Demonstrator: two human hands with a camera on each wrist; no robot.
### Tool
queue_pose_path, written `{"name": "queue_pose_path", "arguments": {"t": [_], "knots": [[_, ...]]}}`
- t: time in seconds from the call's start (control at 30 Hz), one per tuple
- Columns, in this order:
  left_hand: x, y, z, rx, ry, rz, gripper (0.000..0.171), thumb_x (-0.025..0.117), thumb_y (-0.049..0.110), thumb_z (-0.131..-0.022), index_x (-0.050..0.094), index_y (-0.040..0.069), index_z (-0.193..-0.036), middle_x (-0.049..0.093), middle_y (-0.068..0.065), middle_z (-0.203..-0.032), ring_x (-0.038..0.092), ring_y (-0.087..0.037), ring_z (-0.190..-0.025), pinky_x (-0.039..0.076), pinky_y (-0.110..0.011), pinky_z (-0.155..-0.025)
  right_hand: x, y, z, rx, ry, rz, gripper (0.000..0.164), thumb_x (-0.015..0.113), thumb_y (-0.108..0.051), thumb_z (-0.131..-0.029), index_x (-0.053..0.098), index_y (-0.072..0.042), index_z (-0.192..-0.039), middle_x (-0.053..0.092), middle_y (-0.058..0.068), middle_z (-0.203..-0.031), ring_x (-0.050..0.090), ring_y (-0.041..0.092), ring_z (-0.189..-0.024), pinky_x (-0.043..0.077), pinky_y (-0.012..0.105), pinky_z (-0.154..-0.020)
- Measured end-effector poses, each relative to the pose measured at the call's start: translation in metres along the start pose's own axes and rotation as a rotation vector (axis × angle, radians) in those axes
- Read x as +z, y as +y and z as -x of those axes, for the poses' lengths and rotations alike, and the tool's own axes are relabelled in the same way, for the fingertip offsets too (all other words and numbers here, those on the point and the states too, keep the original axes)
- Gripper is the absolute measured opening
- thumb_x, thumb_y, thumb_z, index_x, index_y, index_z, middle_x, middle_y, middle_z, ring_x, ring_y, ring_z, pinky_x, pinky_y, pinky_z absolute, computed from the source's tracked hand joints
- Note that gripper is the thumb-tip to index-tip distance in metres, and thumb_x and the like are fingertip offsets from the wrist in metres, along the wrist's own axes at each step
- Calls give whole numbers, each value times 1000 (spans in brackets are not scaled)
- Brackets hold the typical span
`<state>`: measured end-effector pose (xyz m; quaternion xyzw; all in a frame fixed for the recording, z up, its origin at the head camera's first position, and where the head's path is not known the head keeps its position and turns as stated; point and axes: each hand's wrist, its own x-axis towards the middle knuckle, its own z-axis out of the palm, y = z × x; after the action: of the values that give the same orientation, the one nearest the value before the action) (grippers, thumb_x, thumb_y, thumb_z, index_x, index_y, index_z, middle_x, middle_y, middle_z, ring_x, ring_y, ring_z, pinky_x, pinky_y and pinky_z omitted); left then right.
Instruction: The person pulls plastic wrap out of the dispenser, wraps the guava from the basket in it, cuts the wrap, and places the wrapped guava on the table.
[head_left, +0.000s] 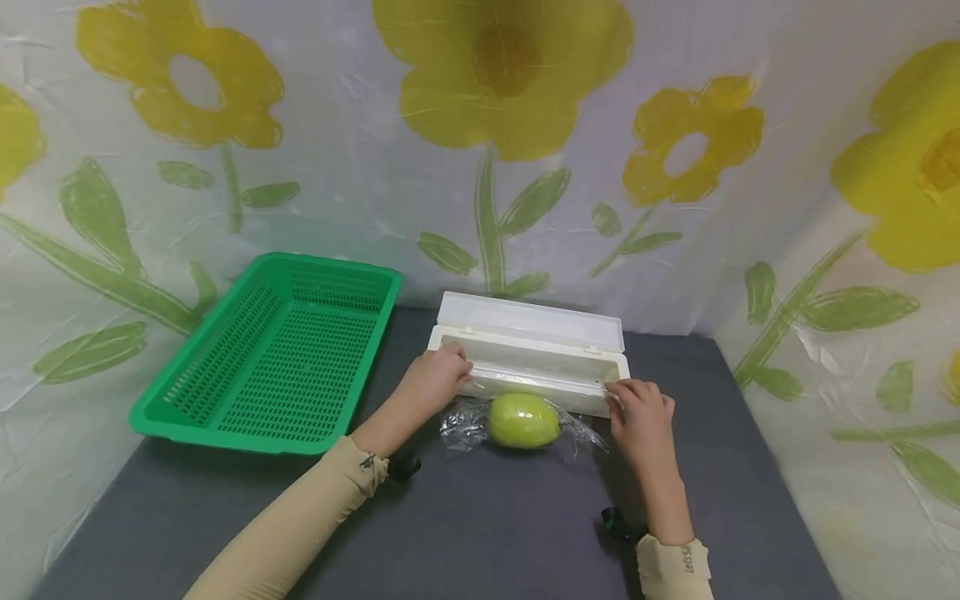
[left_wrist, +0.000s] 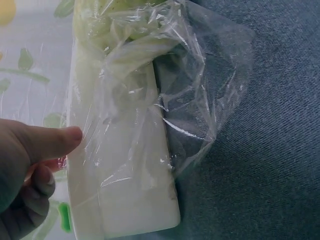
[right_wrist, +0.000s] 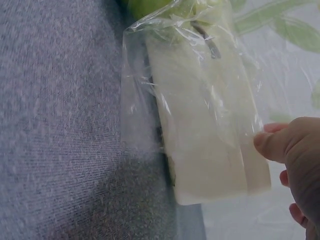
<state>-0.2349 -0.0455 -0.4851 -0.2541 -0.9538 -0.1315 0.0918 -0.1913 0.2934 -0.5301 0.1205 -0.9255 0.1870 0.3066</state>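
A yellow-green fruit [head_left: 522, 420], loosely covered in clear cling film [head_left: 465, 423], lies on the table against the front of a long white cling film box [head_left: 540, 392]. The box's hinged lid [head_left: 528, 320] stands up at the back. Film stretches from the fruit over the box's front wall, as both wrist views show. My left hand [head_left: 441, 377] pinches the film between thumb and finger at the left end of the box's front edge. At the right end, my right hand [head_left: 643, 412] pinches the film likewise. The fingertips beneath the film are partly hidden.
A green plastic basket [head_left: 341, 417] with slotted walls stands to the left of the box. Behind the table [head_left: 487, 533] hangs a white sheet [head_left: 337, 167] printed with yellow flowers. Dark wrist cameras sit under both wrists.
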Motion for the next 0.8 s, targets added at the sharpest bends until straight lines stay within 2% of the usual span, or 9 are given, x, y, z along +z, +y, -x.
{"name": "queue_pose_path", "arguments": {"t": [0.13, 0.37, 0.67, 0.8], "knots": [[2, 0, 1, 11, 41, -17, 10, 76, 12, -98, 81, 9, -90, 68, -5, -93, 71, -26, -76, 59, -39, -65, -1, -1, -1, 22, -12, -5, 16, 82, 6, -87, 80, 0, -101, 73, 17, -101, 62, 42, -96, 39, 63, -84], [4, -2, 3, 23, 71, 0, 10, 76, 14, -100, 78, 9, -91, 65, -4, -89, 69, -25, -71, 59, -39, -64, -3, -2, -2, 56, -12, -34, 11, 84, 6, -86, 78, -1, -92, 74, 16, -95, 63, 41, -92, 41, 62, -84], [-3, -3, 7, 32, 75, 34, 7, 78, 9, -96, 77, 10, -90, 67, -4, -86, 70, -24, -74, 58, -39, -66, -8, -3, -2, 71, -23, -82, 12, 79, 8, -89, 75, 2, -98, 74, 18, -93, 63, 40, -90, 44, 57, -74], [-5, -4, 7, 23, 53, 28, 15, 76, 8, -98, 74, 10, -84, 63, -3, -80, 59, -18, -67, 53, -36, -62, -7, -1, 0, 74, -31, -81, 13, 76, 9, -91, 74, 4, -103, 72, 19, -93, 63, 40, -90, 44, 55, -74]]}}
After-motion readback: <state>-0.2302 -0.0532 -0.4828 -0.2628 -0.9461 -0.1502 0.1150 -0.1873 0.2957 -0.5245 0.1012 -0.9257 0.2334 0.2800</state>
